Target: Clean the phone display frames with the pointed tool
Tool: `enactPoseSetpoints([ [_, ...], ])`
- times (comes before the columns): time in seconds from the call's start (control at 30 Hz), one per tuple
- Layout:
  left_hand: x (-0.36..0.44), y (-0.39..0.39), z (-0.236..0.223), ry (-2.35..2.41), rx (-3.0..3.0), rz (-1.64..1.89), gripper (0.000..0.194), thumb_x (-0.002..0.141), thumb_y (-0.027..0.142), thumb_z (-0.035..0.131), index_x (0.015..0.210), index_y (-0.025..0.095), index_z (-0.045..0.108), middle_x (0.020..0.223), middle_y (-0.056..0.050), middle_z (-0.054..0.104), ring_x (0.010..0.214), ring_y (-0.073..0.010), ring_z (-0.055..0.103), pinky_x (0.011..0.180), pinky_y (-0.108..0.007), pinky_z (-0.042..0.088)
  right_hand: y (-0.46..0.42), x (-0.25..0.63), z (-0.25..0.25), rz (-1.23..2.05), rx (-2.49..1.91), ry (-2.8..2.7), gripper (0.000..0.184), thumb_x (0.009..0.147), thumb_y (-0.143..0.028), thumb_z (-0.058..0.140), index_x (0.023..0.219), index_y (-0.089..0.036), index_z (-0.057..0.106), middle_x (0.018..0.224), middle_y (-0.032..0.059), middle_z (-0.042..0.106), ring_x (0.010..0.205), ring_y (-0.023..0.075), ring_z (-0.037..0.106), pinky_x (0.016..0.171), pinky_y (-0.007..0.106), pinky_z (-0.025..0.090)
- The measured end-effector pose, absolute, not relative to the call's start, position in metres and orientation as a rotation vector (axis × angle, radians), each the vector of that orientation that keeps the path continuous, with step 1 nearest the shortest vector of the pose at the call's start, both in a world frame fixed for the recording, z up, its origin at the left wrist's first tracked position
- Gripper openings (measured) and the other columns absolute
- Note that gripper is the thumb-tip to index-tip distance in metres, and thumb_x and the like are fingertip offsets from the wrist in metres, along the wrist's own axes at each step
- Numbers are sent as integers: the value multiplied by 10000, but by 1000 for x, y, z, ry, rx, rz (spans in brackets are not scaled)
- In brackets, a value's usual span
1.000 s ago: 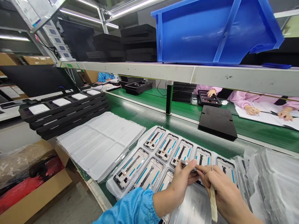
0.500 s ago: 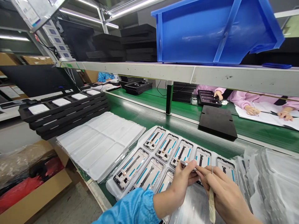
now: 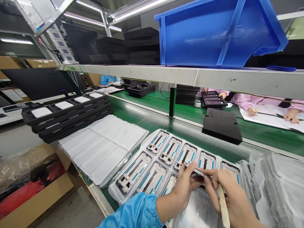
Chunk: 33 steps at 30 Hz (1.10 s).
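Note:
My left hand (image 3: 186, 186) pinches a thin silver strip (image 3: 197, 171), probably a metal phone part, above a white plastic tray (image 3: 142, 196) of phone display frames. My right hand (image 3: 228, 196) grips a pale flat stick (image 3: 223, 205), probably wood or bamboo, and its fingertips meet the strip's right end. One display frame (image 3: 186, 156) lies just beyond my left fingers. A brushed metal plate (image 3: 197, 210) lies beneath both hands. My blue sleeve (image 3: 135, 212) enters from the bottom.
Stacked clear trays (image 3: 270, 186) lie right of my hands, and white-filled plastic trays (image 3: 102, 148) lie left. Beyond stand black foam trays (image 3: 66, 114), a black foam board (image 3: 222, 125), and a green conveyor (image 3: 152, 120). A pink-sleeved co-worker (image 3: 266, 103) works across it, beneath a shelf (image 3: 190, 76) holding a blue bin (image 3: 213, 34).
My right hand has shifted, swinging the stick's lower end rightward. The view has tilted slightly. The pink-sleeved co-worker's hand has lifted and tilted a black tray.

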<state>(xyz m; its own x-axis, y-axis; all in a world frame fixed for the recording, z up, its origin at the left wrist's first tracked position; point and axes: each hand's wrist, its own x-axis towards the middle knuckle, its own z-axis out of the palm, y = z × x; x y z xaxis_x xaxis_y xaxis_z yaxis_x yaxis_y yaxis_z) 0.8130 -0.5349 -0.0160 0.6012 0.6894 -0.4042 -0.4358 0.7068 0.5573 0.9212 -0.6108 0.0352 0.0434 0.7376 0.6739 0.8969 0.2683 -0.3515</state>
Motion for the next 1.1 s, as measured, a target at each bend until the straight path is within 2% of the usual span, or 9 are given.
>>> enactPoseSetpoints([
  [0.17, 813, -534, -17, 637, 466, 669, 612, 694, 531, 805, 1105, 165, 537, 983, -111, 699, 863, -244, 680, 834, -383, 522, -611, 922, 28, -139, -1533, -1679, 265, 917, -239, 550, 730, -255, 363, 716, -12, 665, 826, 187, 690, 600, 261, 485],
  [0.33, 813, -536, -14, 659, 482, 676, 537, 744, 485, 780, 1078, 172, 499, 998, -100, 706, 837, -212, 683, 852, -375, 531, -611, 924, 19, 21, -1567, -1577, 302, 923, -315, 566, 698, -247, 377, 829, 23, 717, 764, 168, 685, 597, 246, 518],
  [0.53, 813, -536, -13, 647, 496, 678, 482, 759, 476, 767, 1032, 178, 504, 1012, -98, 706, 889, -231, 689, 879, -381, 526, -610, 922, 27, 170, -1605, -1501, 331, 915, -394, 561, 676, -245, 387, 817, 48, 731, 744, 173, 698, 597, 242, 539],
  [0.7, 813, -536, -11, 588, 470, 674, 491, 735, 478, 786, 1031, 172, 543, 1027, -95, 698, 837, -211, 666, 838, -369, 519, -610, 922, 26, 231, -1604, -1474, 368, 913, -451, 560, 671, -243, 377, 821, 61, 728, 716, 165, 687, 588, 237, 537],
  [0.8, 813, -535, -9, 483, 438, 626, 533, 728, 553, 764, 1027, 148, 586, 1020, -115, 690, 875, -230, 646, 767, -335, 502, -612, 923, 19, 250, -1590, -1507, 355, 931, -415, 551, 685, -241, 364, 827, 50, 715, 713, 152, 671, 589, 230, 530],
  [0.9, 812, -532, -6, 371, 333, 553, 606, 780, 655, 656, 1061, 120, 617, 1031, -140, 684, 899, -249, 632, 717, -314, 472, -613, 924, 11, 187, -1570, -1619, 306, 956, -322, 532, 712, -236, 370, 824, 22, 682, 727, 138, 638, 611, 231, 514],
  [1.1, 809, -522, 0, 290, 93, 432, 694, 820, 734, 527, 1140, 127, 633, 1122, -133, 671, 813, -189, 604, 573, -228, 382, -613, 925, 5, 10, -1497, -1871, 243, 960, -176, 485, 735, -226, 408, 788, -4, 612, 704, 122, 568, 628, 238, 474],
])
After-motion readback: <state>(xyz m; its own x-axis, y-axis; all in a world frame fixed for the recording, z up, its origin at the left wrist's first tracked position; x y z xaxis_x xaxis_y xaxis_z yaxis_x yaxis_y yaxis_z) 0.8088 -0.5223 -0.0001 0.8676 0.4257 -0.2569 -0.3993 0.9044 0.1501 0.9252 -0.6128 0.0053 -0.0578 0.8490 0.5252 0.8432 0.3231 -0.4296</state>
